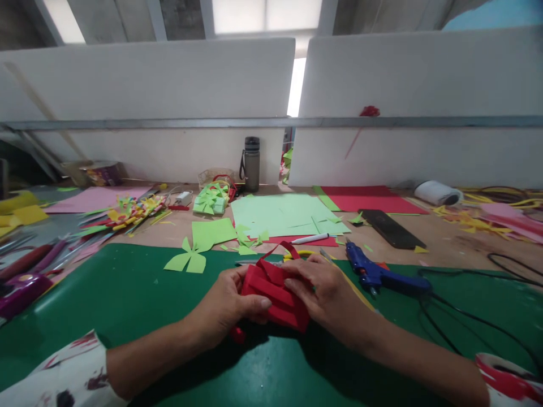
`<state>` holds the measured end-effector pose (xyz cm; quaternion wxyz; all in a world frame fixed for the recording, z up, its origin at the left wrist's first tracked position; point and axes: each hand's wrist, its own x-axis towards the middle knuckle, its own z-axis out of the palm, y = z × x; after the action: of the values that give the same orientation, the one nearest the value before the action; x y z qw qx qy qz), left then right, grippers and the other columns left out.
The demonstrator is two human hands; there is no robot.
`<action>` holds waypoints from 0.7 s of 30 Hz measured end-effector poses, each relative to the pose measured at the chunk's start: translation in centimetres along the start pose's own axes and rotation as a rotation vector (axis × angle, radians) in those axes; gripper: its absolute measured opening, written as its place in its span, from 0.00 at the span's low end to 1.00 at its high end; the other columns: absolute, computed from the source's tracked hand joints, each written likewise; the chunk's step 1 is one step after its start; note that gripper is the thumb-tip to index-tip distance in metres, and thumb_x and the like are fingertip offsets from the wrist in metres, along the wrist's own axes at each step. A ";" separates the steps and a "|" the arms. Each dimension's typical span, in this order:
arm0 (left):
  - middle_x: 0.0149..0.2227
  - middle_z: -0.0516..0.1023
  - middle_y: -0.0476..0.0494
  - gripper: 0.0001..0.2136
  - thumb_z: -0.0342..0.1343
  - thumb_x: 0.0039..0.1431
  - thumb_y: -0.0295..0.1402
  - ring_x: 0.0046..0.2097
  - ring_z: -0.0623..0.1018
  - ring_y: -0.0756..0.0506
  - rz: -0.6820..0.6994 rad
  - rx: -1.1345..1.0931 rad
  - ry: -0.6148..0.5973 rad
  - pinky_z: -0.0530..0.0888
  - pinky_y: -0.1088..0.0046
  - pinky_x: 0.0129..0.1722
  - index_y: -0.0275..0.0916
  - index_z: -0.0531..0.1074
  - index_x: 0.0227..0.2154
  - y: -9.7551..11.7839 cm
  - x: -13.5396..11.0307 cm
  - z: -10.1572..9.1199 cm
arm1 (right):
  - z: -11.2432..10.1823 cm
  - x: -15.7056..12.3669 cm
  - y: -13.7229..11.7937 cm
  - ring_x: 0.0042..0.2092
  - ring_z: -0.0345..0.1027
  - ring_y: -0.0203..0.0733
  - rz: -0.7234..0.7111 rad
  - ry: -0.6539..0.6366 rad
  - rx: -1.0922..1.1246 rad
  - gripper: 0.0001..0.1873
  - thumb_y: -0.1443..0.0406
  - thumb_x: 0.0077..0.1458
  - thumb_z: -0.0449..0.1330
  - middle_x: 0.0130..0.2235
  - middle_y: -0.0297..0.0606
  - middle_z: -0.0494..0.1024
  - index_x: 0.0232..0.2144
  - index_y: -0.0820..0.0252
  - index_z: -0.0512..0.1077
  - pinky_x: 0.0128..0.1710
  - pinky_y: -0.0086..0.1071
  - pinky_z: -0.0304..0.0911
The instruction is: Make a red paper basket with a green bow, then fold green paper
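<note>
Both my hands hold a folded red paper piece (275, 294) just above the green cutting mat (127, 294). My left hand (229, 308) grips its left side, thumb pressed on top. My right hand (322, 288) covers its right side, fingers curled over the folds. A thin red paper strip loops up from the piece near my right fingers. A blue glue gun (382, 275) lies on the mat just right of my right hand, its black cord trailing right.
Light green paper sheets (284, 215) and cut green shapes (190, 260) lie behind the mat. A white pen (309, 239), black phone (390, 228), dark water bottle (251, 164), red sheet (373, 199), white roll (436, 193) and colourful paper strips (131, 213) spread across the table. White partitions stand behind.
</note>
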<state>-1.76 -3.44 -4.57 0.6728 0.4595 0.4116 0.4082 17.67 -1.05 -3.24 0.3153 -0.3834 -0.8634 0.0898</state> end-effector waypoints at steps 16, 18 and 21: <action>0.34 0.77 0.44 0.19 0.61 0.42 0.25 0.31 0.75 0.48 0.032 0.009 0.108 0.73 0.75 0.28 0.35 0.71 0.42 -0.5 0.1 0.4 | 0.2 -0.6 -0.5 0.37 0.73 0.44 -0.355 0.052 -0.291 0.16 0.72 0.62 0.44 0.37 0.45 0.80 0.41 0.65 0.71 0.48 0.46 0.51; 0.33 0.77 0.44 0.19 0.61 0.42 0.25 0.31 0.74 0.49 0.035 0.038 0.131 0.73 0.76 0.28 0.34 0.71 0.41 -0.4 0.1 0.6 | -0.1 -0.6 -0.7 0.37 0.73 0.43 -0.337 0.028 -0.275 0.16 0.72 0.62 0.44 0.36 0.43 0.80 0.41 0.64 0.71 0.50 0.45 0.51; 0.33 0.76 0.45 0.20 0.62 0.41 0.25 0.31 0.74 0.49 0.044 0.059 0.130 0.73 0.75 0.28 0.34 0.71 0.41 -0.3 0.1 0.7 | -0.2 -0.6 -0.8 0.37 0.73 0.43 -0.284 -0.002 -0.247 0.14 0.72 0.61 0.47 0.36 0.40 0.80 0.41 0.61 0.71 0.54 0.46 0.48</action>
<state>-1.07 -3.66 -4.69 0.6215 0.4607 0.4562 0.4398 17.61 -2.02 -3.04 0.2743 -0.2933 -0.9137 -0.0620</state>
